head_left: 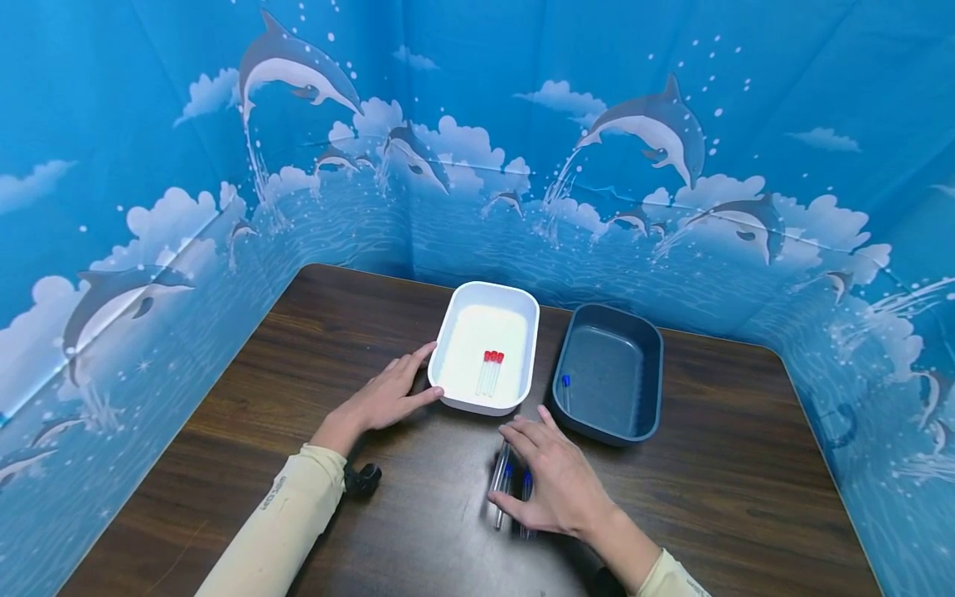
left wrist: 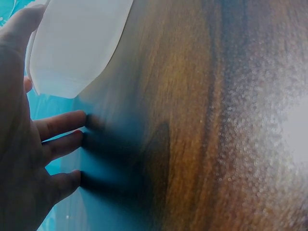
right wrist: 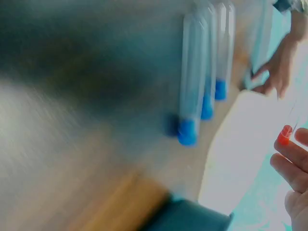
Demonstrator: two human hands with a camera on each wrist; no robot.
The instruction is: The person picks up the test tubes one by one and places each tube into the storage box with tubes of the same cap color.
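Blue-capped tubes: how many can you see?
4: one tube is in the dark tray; three tubes lie on the table by the right hand, which may hide more.

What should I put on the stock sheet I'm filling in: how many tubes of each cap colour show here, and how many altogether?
Red-capped tubes: 4 (three in the white tray, one in the right hand)
Blue-capped tubes: 4 (three on the table, one in the dark tray)
Total: 8
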